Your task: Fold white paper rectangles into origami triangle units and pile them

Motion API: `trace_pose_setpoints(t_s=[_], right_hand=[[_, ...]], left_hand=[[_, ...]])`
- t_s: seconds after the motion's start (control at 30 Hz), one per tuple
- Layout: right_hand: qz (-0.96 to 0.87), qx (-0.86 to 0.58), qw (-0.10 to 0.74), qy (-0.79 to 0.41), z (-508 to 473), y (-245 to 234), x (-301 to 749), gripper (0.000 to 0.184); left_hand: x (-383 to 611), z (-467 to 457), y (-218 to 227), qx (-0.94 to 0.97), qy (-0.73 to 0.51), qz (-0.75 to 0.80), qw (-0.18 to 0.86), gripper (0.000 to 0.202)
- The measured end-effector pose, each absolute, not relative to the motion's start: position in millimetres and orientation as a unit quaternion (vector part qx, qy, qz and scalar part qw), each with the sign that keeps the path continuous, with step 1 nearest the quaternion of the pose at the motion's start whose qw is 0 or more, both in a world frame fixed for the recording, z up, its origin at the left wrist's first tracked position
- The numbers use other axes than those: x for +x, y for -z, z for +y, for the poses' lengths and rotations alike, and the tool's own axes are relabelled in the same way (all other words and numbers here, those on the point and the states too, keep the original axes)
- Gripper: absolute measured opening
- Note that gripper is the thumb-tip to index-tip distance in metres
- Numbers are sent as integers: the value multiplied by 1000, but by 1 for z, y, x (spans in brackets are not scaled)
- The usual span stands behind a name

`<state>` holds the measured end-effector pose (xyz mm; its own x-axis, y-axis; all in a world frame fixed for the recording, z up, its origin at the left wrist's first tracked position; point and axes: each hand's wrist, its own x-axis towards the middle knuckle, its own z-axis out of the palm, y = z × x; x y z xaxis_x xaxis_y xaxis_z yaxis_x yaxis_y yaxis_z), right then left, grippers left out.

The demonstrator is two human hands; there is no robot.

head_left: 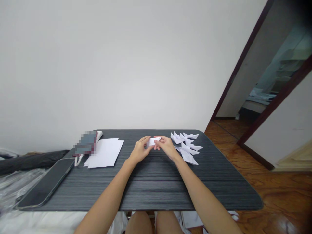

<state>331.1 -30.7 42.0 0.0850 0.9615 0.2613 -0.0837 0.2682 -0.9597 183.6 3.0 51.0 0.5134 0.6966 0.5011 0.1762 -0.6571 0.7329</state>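
Between my two hands, above the middle of the dark table (pixel 156 182), is a small piece of folded white paper (pixel 151 142) with a pointed right end. My left hand (pixel 140 150) grips its left side between thumb and fingers. At its right end my right hand (pixel 167 145) pinches it, thumb in front and fingertips behind and below. Several folded white paper boats (pixel 188 150) lie in a loose cluster just right of my right hand. To the left of my hands rests a stack of flat white paper sheets (pixel 104 152), slightly fanned.
A dark, partly pixelated object (pixel 85 143) with a white cord loop (pixel 78 161) lies at the table's back left. A phone-like black slab (pixel 47 183) sits along the left edge. A white wall (pixel 151 65) stands behind; a doorway (pixel 258 81) opens at right.
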Motion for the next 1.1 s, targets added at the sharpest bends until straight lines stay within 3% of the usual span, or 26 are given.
trace_pose_setpoints(t_s=[0.17,0.27,0.57,0.93,1.1], right_hand=[[-504,-391,622,-453,-33,-46,325,29],[-516,-407,617,-433,-34,-45,322,24],[-563,-537,582,-235,-37,-38,313,21],[-586,-556,521,-276,-38,-39,316,30],[-592,-591,495,-235,-41,-37,316,25]], left_hand=[[187,1,-45,778,-425,288,362,45],[188,-1,-45,796,-406,312,323,39],[188,-2,-46,841,-399,291,223,32],[184,8,-39,859,-357,331,159,33],[188,7,-31,840,-383,318,215,32]])
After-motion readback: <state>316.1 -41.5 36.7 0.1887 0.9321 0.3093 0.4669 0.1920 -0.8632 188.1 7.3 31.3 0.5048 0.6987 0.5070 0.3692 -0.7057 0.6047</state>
